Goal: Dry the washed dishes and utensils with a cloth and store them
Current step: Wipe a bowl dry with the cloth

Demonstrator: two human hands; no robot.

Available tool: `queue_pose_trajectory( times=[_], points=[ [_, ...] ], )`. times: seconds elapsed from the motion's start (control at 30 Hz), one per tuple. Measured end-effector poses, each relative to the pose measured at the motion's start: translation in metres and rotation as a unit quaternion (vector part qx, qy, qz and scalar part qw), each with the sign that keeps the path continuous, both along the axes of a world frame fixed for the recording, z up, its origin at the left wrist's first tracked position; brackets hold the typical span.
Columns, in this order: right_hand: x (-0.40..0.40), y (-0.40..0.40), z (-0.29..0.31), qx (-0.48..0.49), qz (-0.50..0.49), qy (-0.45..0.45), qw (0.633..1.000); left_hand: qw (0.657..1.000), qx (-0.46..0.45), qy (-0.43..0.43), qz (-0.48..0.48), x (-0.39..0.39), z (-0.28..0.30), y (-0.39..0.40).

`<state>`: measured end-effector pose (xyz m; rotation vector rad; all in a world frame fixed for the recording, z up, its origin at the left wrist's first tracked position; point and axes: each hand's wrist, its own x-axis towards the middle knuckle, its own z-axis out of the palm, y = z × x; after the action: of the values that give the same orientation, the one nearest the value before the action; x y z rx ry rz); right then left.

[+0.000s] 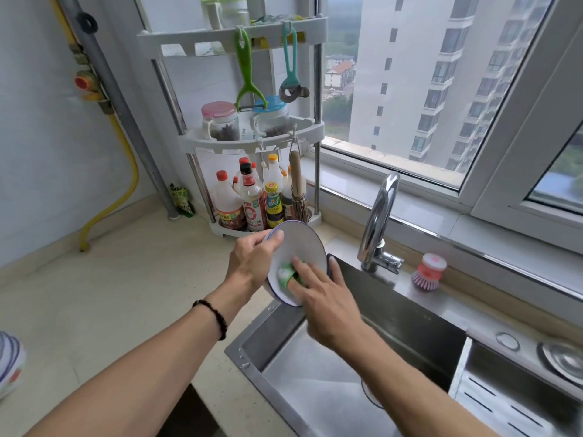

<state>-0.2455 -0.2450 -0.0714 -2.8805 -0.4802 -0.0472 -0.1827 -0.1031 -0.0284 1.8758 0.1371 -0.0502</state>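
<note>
Sink: stainless steel basin [315,380] at lower centre, set into a pale stone counter [126,294]; perforated steel tray [517,402] on its right side.
Stacked dishes: blue-rimmed white stack [9,364] at the counter's left edge, partly out of frame.
Left hand [252,263]: clasps the rim of a round white plate with a blue edge [303,244], thumb over the upper lip; beaded dark bracelet [214,316] on the wrist.
Plate: held tilted on edge above the sink's far left corner.
Right hand [328,301]: fingers extended, pressing a green and white cloth [288,274] against the plate's inner face.
Faucet: chrome gooseneck tap [378,222] behind the sink; pink dish brush [429,272] just right of it.
Rack: white corner shelf [252,134] with bottles, jars, hanging peelers.
</note>
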Motion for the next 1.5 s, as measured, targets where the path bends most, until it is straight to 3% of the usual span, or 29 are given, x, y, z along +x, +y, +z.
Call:
queue_pose_trajectory(
  times=[0.1,0.13,0.23,0.3,0.37,0.43,0.6,0.7,0.8,0.87,1.03,1.17,1.23,1.33,1.5],
  points=[
    [-0.006,0.032,0.01,0.172,0.007,0.089,0.981,0.999,0.026,-0.014,0.038,-0.002,-0.001,-0.005],
    [-0.008,0.033,0.008,0.189,0.024,0.1,0.976,0.999,0.038,-0.01,0.026,-0.002,0.0,-0.001],
    [-0.005,0.006,-0.008,0.038,0.075,-0.017,0.996,0.996,0.052,0.056,-0.043,0.004,0.007,0.017],
    [0.001,-0.005,-0.015,-0.044,0.084,-0.105,0.99,0.993,0.047,0.091,-0.064,0.006,0.014,0.024],
    [0.006,0.0,-0.018,-0.049,0.082,-0.175,0.98,0.992,0.003,0.11,-0.066,0.006,0.017,0.026],
    [0.008,0.012,-0.009,-0.026,0.056,-0.208,0.976,0.989,-0.096,0.083,-0.071,0.001,0.009,0.026],
    [0.004,0.047,0.014,0.099,-0.049,-0.154,0.982,0.97,-0.232,-0.047,0.048,-0.019,-0.008,0.013],
    [-0.001,0.046,0.015,0.121,0.019,-0.063,0.99,0.982,-0.183,-0.036,0.029,-0.013,0.003,0.021],
    [0.01,0.013,0.016,-0.053,0.094,-0.049,0.993,0.993,-0.114,-0.008,-0.024,-0.009,0.009,0.033],
    [0.018,0.011,0.02,-0.118,0.082,-0.031,0.989,0.997,-0.083,-0.006,-0.004,-0.006,0.011,0.031],
    [0.008,0.035,0.032,0.108,0.102,0.123,0.981,0.999,-0.023,-0.036,0.029,-0.002,0.006,0.028],
    [0.018,0.016,0.023,-0.099,0.077,0.014,0.992,1.0,-0.014,-0.003,0.013,0.0,0.008,0.031],
    [0.014,0.025,0.022,-0.076,0.053,0.012,0.996,1.0,-0.011,-0.005,0.024,0.004,0.01,0.027],
    [-0.001,0.037,0.021,0.031,0.075,0.093,0.992,0.999,0.051,0.001,0.003,0.004,0.01,0.031],
    [0.021,0.012,0.012,-0.171,0.102,-0.054,0.978,0.992,0.07,0.08,-0.07,0.004,0.022,0.038]
  ],
)
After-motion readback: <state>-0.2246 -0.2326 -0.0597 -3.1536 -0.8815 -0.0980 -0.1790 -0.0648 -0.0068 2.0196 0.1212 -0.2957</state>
